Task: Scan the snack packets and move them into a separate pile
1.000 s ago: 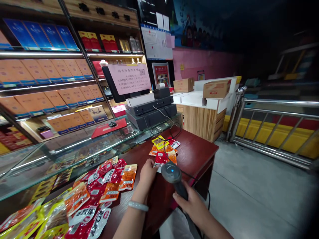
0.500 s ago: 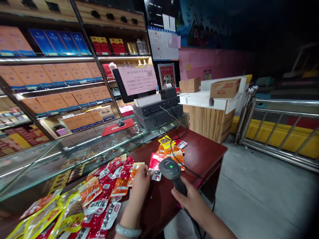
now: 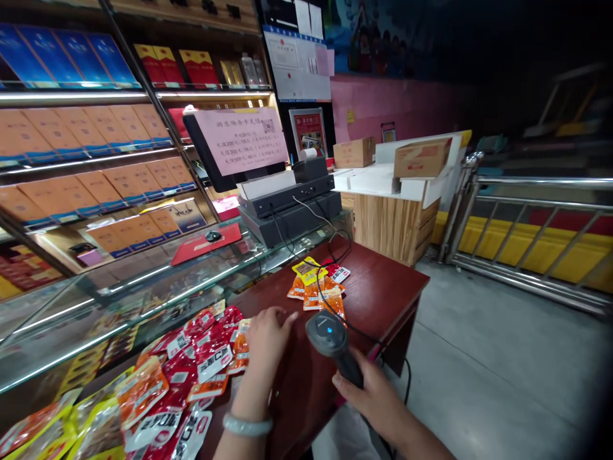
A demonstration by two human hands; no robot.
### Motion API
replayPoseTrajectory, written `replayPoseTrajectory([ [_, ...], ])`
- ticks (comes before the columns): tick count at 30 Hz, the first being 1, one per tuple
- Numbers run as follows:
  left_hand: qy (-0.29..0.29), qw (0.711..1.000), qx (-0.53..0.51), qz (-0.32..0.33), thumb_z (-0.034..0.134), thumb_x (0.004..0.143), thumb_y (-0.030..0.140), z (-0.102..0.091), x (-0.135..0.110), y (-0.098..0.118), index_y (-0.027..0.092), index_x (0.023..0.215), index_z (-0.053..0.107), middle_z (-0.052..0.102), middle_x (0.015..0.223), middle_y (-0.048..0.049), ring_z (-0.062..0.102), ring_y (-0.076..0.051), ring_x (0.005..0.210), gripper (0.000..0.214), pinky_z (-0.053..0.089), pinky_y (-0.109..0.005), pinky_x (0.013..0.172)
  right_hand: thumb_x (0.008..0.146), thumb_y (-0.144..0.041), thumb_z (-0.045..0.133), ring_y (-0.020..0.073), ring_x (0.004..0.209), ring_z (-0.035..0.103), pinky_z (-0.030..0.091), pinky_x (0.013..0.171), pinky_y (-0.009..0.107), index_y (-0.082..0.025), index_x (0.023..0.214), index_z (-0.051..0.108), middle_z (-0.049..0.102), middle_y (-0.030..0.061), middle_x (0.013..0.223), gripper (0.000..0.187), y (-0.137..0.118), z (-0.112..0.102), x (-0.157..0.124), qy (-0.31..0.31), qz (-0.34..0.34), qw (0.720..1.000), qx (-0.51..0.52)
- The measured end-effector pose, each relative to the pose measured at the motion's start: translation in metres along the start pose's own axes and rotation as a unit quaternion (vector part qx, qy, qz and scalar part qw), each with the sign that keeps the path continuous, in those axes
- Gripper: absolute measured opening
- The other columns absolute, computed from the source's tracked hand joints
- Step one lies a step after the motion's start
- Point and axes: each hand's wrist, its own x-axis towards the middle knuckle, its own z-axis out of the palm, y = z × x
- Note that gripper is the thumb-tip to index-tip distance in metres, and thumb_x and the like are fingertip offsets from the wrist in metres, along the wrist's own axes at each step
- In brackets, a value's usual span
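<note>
In my right hand is a dark grey barcode scanner, its head up and a small blue light glowing on top. My left hand, with a pale bangle on the wrist, is over the brown table. Its thumb stands apart from the fingers, and no packet shows in it. Beside it on the left lies a heap of red and orange snack packets. Larger yellow-edged packets lie nearer me. Beyond the scanner is a smaller pile of orange and yellow packets.
A black cable crosses the table by the smaller pile. The glass counter carries a mouse on a red mat, a monitor with a pink notice and a dark cash drawer. A metal railing stands right.
The red packet held in my left hand has left its grip, and that hand has shifted left with fingers loosened. The scanner's light turned from green to blue. The view has swung slightly right.
</note>
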Motion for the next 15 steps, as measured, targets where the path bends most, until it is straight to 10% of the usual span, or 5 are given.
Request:
replayPoseTrajectory([
  [7,-0.043,0.997,-0.002,-0.058,0.040,0.088,0.072,0.030,0.077,0.072,0.006,0.121,0.065,0.065,0.126,-0.0257,0.055,-0.041,0.123,0.078,0.043,-0.050,0.097,0.084,-0.036,0.063,0.0287,0.097,0.068,0.053,0.092,0.042,-0.016,0.128,0.064,0.075,0.0095,0.106,0.049,0.018,-0.010,-0.002,0.035,0.004,0.999,-0.004],
  [15,-0.028,0.993,-0.024,-0.113,0.062,0.075,0.065,0.058,0.116,0.076,0.008,0.120,0.063,0.061,0.131,-0.0256,0.052,-0.040,0.126,0.072,0.039,-0.048,0.101,0.081,-0.036,0.063,0.0317,0.108,0.067,0.051,0.098,0.042,-0.014,0.126,0.064,0.074,0.0125,0.112,0.049,0.035,-0.009,0.008,0.052,-0.007,0.998,-0.040],
])
